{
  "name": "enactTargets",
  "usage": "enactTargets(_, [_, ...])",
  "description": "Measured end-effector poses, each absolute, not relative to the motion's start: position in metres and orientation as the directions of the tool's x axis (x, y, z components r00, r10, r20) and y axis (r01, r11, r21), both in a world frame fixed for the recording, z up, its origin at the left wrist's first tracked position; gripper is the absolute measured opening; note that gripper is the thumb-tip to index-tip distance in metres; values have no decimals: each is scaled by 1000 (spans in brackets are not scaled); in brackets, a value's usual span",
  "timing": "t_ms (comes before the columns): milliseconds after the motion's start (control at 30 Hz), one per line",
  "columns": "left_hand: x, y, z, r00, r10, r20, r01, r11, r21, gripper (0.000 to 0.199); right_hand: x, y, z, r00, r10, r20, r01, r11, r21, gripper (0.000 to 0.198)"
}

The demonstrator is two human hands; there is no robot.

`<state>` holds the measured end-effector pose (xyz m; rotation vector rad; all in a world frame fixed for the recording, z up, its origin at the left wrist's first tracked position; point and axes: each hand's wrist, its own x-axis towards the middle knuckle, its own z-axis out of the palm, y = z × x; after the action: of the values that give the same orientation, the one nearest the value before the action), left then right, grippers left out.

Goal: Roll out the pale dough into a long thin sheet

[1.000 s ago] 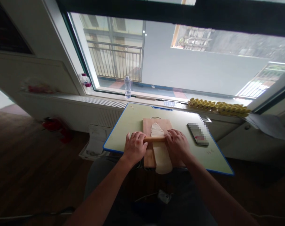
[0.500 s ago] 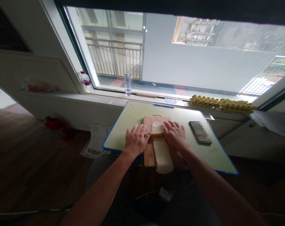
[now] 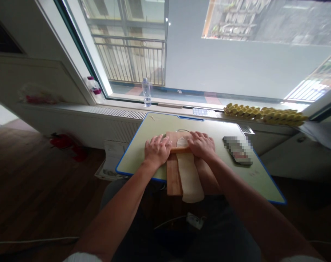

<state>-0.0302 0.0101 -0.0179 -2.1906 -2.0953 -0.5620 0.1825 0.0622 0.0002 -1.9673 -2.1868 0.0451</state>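
Observation:
A wooden rolling pin [image 3: 179, 150] lies crosswise over a long strip of pale dough [image 3: 189, 178]. My left hand [image 3: 157, 149] covers the pin's left end, fingers bent over it and pointing away from me. On the pin's other end rests my right hand [image 3: 202, 145], curled in the same way. The dough is on a wooden cutting board [image 3: 174, 178] and runs lengthwise toward me, its near end drooping past the board's front edge. A short rounded part of the dough shows beyond the pin. Both ends of the pin are hidden under my palms.
The board sits on a small green table [image 3: 135, 145] with a blue rim. A phone-like dark object [image 3: 237, 151], partly blurred, lies at its right. Behind, the windowsill holds a clear bottle [image 3: 146, 92] and yellow egg cartons [image 3: 263, 114]. A red fire extinguisher [image 3: 63, 140] is at left.
The rolling pin and both hands have moved slightly away from me along the dough, so more of the strip shows on my side. The camera view has tilted down a little.

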Motion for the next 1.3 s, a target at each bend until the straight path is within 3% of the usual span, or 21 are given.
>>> enactTargets(667, [-42, 77, -9, -6, 998, 55, 957, -10, 289, 58, 176, 111, 6, 43, 999, 1, 962, -41, -269, 68])
enactTargets(1133, [-38, 51, -13, 21, 982, 188, 973, -64, 224, 50, 178, 77, 7, 31, 999, 45, 978, -21, -205, 61])
enactTargets(1300, [-36, 32, -14, 46, 965, 258, 974, -102, 205, 47, 178, 51, 2, 19, 992, 127, 988, 1, -156, 61])
